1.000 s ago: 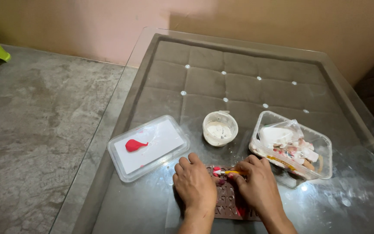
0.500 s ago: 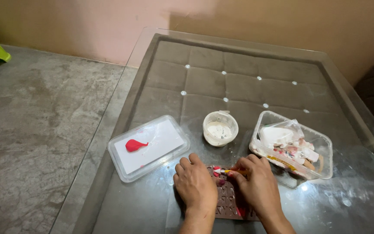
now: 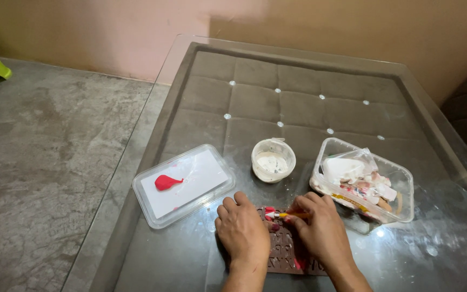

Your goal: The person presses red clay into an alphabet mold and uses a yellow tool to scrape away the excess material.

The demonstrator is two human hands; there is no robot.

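Two bare hands worked at the near edge of a glass-topped table [image 3: 201,75], over a flat brown mould [image 3: 285,249] with small letter-shaped cavities that lay on the glass between and partly under them. The left hand [image 3: 242,232] lay palm down on the mould's left part, fingers loosely curled and holding nothing, while the right hand [image 3: 322,230] pinched a thin orange-handled tool [image 3: 287,215] whose tip pointed left toward red material at the mould's far end. Farther from the near edge sat a clear lid [image 3: 185,184] holding a red blob [image 3: 166,182] toward the left edge, a small round cup [image 3: 273,160] of white paste in the middle, and a clear tub [image 3: 363,184] of mixed scraps toward the right edge.
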